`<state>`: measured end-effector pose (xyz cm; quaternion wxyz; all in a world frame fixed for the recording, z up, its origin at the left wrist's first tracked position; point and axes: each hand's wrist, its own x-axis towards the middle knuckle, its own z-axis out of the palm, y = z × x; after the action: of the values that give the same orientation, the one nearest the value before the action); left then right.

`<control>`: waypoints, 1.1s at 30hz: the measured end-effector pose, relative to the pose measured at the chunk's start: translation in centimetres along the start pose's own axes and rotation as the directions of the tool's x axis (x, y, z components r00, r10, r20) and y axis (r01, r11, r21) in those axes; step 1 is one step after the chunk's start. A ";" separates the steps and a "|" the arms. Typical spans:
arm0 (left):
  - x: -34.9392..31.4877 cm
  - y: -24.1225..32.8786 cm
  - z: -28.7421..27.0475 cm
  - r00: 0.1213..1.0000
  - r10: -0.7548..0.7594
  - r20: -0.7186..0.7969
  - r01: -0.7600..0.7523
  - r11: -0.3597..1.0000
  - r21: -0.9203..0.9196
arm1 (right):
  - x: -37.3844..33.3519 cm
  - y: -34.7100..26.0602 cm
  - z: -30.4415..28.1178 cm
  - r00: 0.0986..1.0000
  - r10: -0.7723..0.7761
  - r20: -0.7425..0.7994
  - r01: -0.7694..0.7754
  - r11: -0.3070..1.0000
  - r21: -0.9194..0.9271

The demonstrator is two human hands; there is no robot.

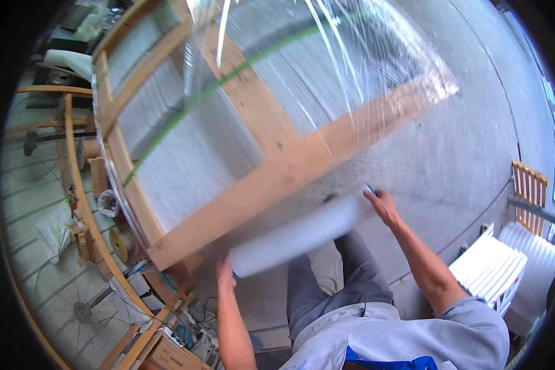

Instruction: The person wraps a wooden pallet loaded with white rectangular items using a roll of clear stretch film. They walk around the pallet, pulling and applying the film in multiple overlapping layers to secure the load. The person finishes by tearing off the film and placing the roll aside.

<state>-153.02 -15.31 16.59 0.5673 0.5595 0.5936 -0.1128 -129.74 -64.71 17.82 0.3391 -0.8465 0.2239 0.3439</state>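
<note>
Between my two hands is a long whitish roll of stretch wrap (pixel 302 233), held level in front of my legs and slightly blurred. My left hand (pixel 226 271) grips its left end; my right hand (pixel 381 203) is closed around the right end, where a bit of blue shows. Just beyond the roll stands a large wooden crate frame (pixel 277 179) with grey sheeted panels. Clear shiny film (pixel 407 49) covers its upper right part, and a green strap (pixel 228 77) runs across it.
On the left, a curved-looking wooden rail (pixel 80 179) borders a cluttered bench with a spool (pixel 121 245) and a round wire fan guard (pixel 82 311). Stacked white slabs (pixel 490 265) and a slatted wooden piece (pixel 529 194) stand at the right, on the concrete floor (pixel 462 166).
</note>
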 end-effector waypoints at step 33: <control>-0.7 40.8 -1.9 0.821 0.513 -0.252 -0.567 0.788 -0.242 | -1.9 -39.8 -12.7 0.888 -0.216 -0.406 0.376 0.850 0.370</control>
<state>-121.92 0.05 38.22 0.6016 0.6188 0.4652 0.1970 -101.18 -47.06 42.73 0.5253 -0.8197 0.2168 0.0715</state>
